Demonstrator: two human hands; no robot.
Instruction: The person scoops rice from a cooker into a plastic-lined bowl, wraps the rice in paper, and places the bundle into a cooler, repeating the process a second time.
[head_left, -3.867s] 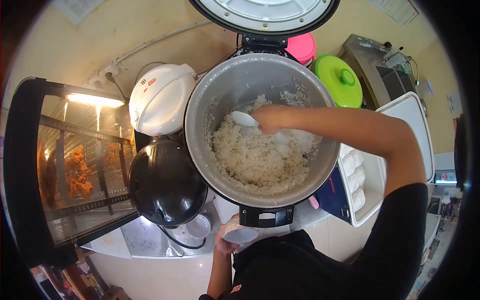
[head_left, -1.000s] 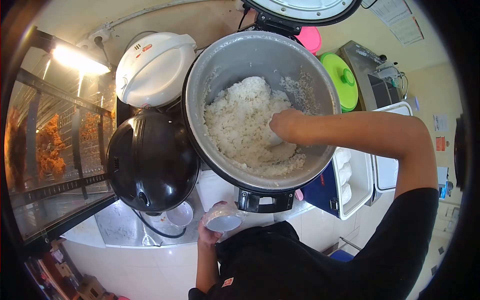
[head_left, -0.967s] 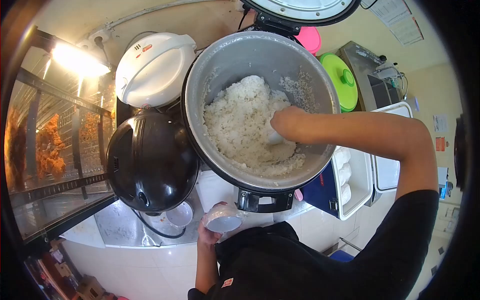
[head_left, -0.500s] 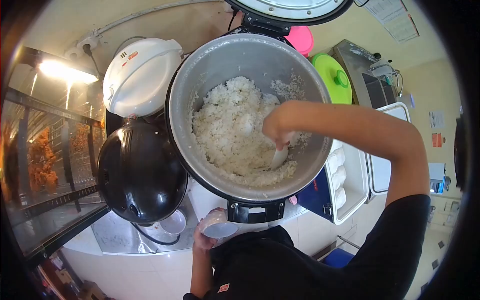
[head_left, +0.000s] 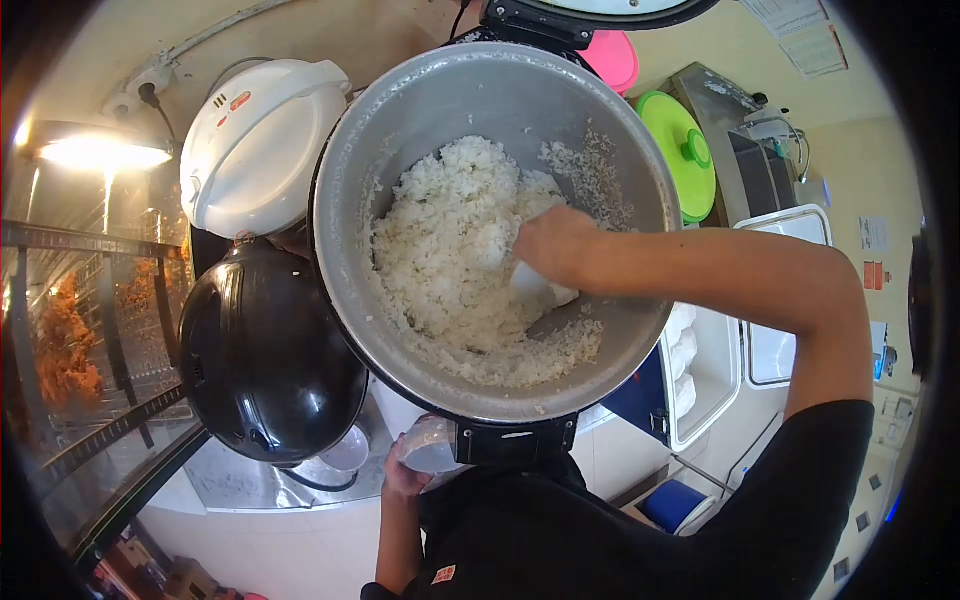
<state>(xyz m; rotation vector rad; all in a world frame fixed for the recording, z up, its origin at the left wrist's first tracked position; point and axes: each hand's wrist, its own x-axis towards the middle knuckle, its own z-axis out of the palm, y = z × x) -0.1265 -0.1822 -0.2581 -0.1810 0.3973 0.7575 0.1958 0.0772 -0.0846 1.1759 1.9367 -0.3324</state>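
Note:
White cooked rice [head_left: 450, 250] is heaped in a large metal rice cooker pot [head_left: 490, 95], with grains stuck along its walls. Inside the pot, my right hand [head_left: 556, 245] is closed around a white rice paddle [head_left: 528, 283] whose blade sits at the right side of the heap; its handle is hidden in my fist. Below the pot's front rim, my left hand [head_left: 403, 474] grips a small translucent bowl [head_left: 430, 448] by its side. The bowl is beside the black front latch [head_left: 515, 440], and I see no rice in it.
A white rice cooker [head_left: 260, 150] and a dark rounded lid [head_left: 275, 350] stand left. Further left is a lit glass cabinet with fried food [head_left: 65, 340]. At right are a green lid [head_left: 680, 150] and an open cooler [head_left: 705, 370] holding white packets.
My right hand and the paddle have moved up and slightly left, lifting from the lower right of the rice. A hollow shows there now. The view has shifted a little.

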